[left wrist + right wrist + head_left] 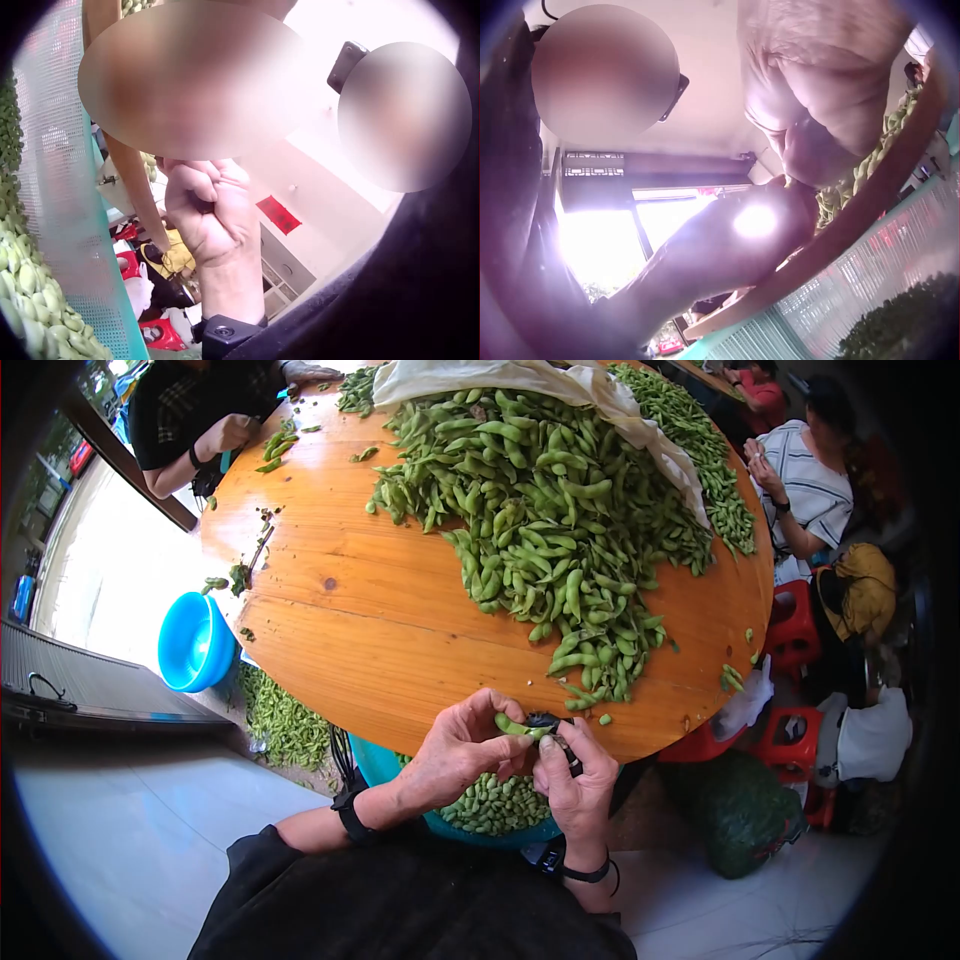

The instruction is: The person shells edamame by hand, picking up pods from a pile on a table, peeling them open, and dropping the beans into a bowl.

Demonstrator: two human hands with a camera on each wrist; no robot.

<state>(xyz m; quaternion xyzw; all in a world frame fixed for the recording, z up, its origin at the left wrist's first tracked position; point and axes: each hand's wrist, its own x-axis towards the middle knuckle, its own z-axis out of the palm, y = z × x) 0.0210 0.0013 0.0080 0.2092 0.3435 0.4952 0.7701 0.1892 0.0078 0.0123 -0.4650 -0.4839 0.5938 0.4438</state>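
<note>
Between the two hands, over the near edge of the wooden table, is a green pod. The left hand pinches it from the left with thumb and fingers. From the right, the right hand holds its other end, with something dark at its fingertips. Below the hands is a teal basket of shelled green beans. A large heap of pods covers the table's middle. In the left wrist view the left hand has curled fingers; in the right wrist view the right hand is close to the lens.
A pale cloth lies along the heap's far side. Left of the table are a blue basin and pods on the floor. Red stools and a dark green sack stand at the right. Other people sit around the table.
</note>
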